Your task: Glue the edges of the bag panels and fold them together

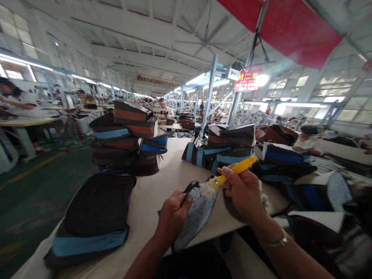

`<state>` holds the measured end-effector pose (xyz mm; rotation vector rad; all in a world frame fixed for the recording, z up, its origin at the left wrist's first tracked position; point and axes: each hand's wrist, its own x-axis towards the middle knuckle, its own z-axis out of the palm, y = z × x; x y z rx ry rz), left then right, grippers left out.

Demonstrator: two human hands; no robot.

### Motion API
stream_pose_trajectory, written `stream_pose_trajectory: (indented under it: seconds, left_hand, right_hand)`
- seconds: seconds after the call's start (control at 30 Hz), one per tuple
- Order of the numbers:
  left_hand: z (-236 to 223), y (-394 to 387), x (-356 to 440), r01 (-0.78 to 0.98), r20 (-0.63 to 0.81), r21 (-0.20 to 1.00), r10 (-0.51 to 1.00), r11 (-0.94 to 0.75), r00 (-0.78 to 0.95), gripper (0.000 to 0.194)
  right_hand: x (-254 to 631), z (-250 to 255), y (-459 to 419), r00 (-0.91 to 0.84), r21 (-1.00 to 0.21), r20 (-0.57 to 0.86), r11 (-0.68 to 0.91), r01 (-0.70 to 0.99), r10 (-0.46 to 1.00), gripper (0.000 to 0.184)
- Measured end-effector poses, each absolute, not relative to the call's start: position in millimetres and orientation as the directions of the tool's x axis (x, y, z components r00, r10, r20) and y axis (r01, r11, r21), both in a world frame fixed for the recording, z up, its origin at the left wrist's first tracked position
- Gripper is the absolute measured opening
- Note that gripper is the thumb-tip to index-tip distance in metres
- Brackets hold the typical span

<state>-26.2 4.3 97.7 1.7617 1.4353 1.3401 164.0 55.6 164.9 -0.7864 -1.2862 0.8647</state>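
Observation:
My left hand [173, 217] is closed on the edge of a grey-lined fabric bag panel [197, 215], holding it up over the near edge of the white worktable [151, 193]. My right hand [242, 192] grips a yellow-handled brush [236, 170], whose pale bristle end rests on the top of the panel. A bracelet sits on my right wrist. A dark bag piece with a blue stripe [93, 221] lies flat on the table to the left of my hands.
Stacks of dark bags with blue and orange stripes [128, 139] stand at the table's middle left and more stacks [229, 149] at the centre right. Other workers sit at benches far behind and to the right. A green aisle floor [35, 193] runs along the left.

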Motion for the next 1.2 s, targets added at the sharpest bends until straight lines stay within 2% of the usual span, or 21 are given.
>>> stream_pose_trajectory:
  seconds: [0.07, 0.17, 0.23, 0.33, 0.43, 0.5, 0.6, 0.73, 0.8, 0.87, 0.97, 1.07, 1.13, 1.2]
  left_hand:
    - [100.5, 3.7, -22.6, 0.416, 0.359, 0.852, 0.933, -0.317, -0.026, 0.032]
    - [101.4, 2.3, -20.4, 0.395, 0.351, 0.863, 0.936, -0.317, -0.016, 0.032]
    - [101.3, 1.2, -21.4, 0.386, 0.338, 0.871, 0.941, -0.305, -0.018, 0.033]
    - [101.3, 0.0, -24.6, 0.388, 0.301, 0.883, 0.953, -0.264, -0.034, 0.034]
    - [101.7, -0.3, -28.5, 0.364, 0.248, 0.908, 0.966, -0.209, -0.065, 0.037]
    - [101.9, -0.1, -31.2, 0.345, 0.211, 0.922, 0.974, -0.173, -0.077, 0.040]
    - [101.2, 0.9, -33.8, 0.335, 0.174, 0.933, 0.980, -0.134, -0.092, 0.043]
    - [99.7, 2.4, -34.3, 0.350, 0.164, 0.930, 0.978, -0.110, -0.130, 0.042]
    - [100.0, 2.4, -36.7, 0.346, 0.173, 0.931, 0.974, -0.115, -0.143, 0.043]
    - [101.6, 2.9, -44.7, 0.336, 0.193, 0.932, 0.971, -0.135, -0.145, 0.043]
    - [105.8, 12.2, -70.4, 0.323, 0.233, 0.925, 0.970, -0.200, -0.066, 0.041]
    - [106.4, 42.9, -104.7, 0.390, 0.329, 0.866, 0.944, -0.312, 0.026, 0.038]
    - [98.6, 74.1, -121.8, 0.475, 0.399, 0.805, 0.917, -0.355, 0.010, 0.034]
    - [80.9, 105.6, -128.3, 0.500, 0.401, 0.802, 0.915, -0.326, -0.047, 0.031]
  right_hand:
    - [154.7, 167.8, 60.1, -0.058, -0.801, 0.585, 0.588, 0.115, 0.809, 0.024]
    - [145.8, 172.5, 71.7, -0.255, -0.532, 0.724, 0.754, 0.385, 0.641, 0.029]
    - [144.9, 176.8, 76.8, -0.293, -0.387, 0.780, 0.795, 0.468, 0.553, 0.029]
    - [146.3, 179.7, 76.2, -0.313, -0.352, 0.810, 0.837, 0.418, 0.497, 0.028]
    - [148.7, 174.5, 73.2, -0.431, -0.281, 0.800, 0.896, 0.344, 0.417, 0.024]
    - [151.7, 169.1, 72.3, -0.432, -0.215, 0.827, 0.912, 0.349, 0.360, 0.020]
    - [155.9, 161.4, 71.8, -0.380, -0.189, 0.867, 0.918, 0.349, 0.323, 0.016]
    - [159.6, 152.4, 74.3, -0.462, -0.116, 0.843, 0.932, 0.344, 0.276, 0.013]
    - [164.8, 150.9, 75.1, -0.449, -0.129, 0.838, 0.913, 0.387, 0.309, 0.014]
    - [174.4, 152.9, 72.7, -0.362, -0.181, 0.863, 0.885, 0.429, 0.352, 0.012]
    - [194.6, 160.6, 62.7, -0.164, -0.336, 0.887, 0.846, 0.414, 0.432, 0.007]
    - [213.0, 169.5, 50.7, 0.094, -0.560, 0.827, 0.798, 0.221, 0.554, 0.017]
    - [220.1, 172.4, 45.1, 0.257, -0.695, 0.696, 0.719, 0.003, 0.671, 0.020]
    - [222.7, 169.9, 42.2, 0.322, -0.777, 0.518, 0.594, -0.210, 0.792, 0.018]
